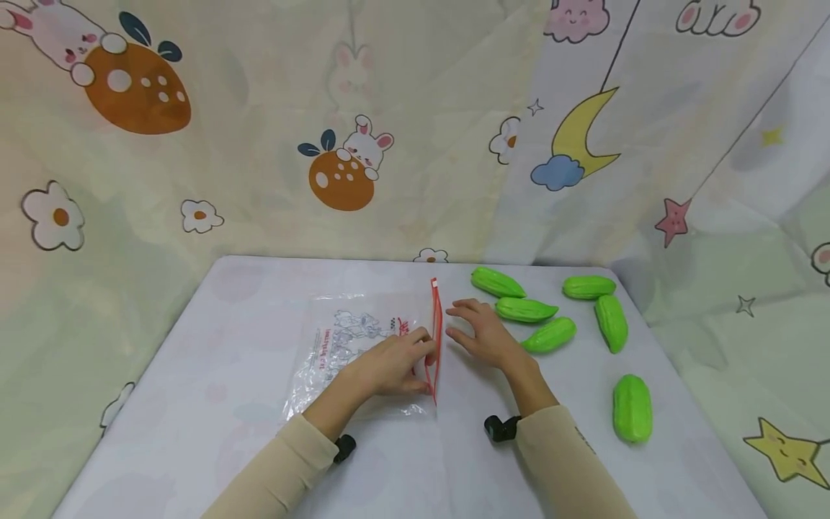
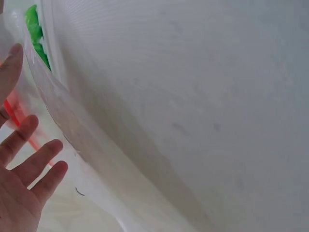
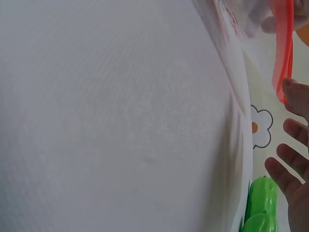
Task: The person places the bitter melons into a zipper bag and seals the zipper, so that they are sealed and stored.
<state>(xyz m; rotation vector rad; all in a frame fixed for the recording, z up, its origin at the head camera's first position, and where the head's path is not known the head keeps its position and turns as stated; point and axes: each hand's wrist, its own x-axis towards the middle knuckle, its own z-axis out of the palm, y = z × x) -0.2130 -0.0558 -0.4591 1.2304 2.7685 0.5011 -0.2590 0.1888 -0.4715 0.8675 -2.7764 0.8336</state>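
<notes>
A clear plastic zip bag (image 1: 363, 339) with a red zip strip (image 1: 437, 339) and printed drawings lies flat, its mouth facing right and slightly parted. My left hand (image 1: 395, 362) rests over the bag at that mouth, thumb and fingers spread along the strip. In the left wrist view the left fingers (image 2: 36, 164) look apart and mostly straight. My right hand (image 1: 483, 333) hovers just right of the strip with fingers spread, holding nothing. The right thumb appears close to the strip's end in the right wrist view; contact is unclear. Near it lie green ridged gourd-like pieces (image 1: 527, 310).
Several green pieces lie on the right: a pair at the back right corner (image 1: 588, 287) and one nearer the front (image 1: 632, 409). A white cloth covers the table (image 1: 194, 404). A patterned curtain (image 1: 259, 144) hangs behind it.
</notes>
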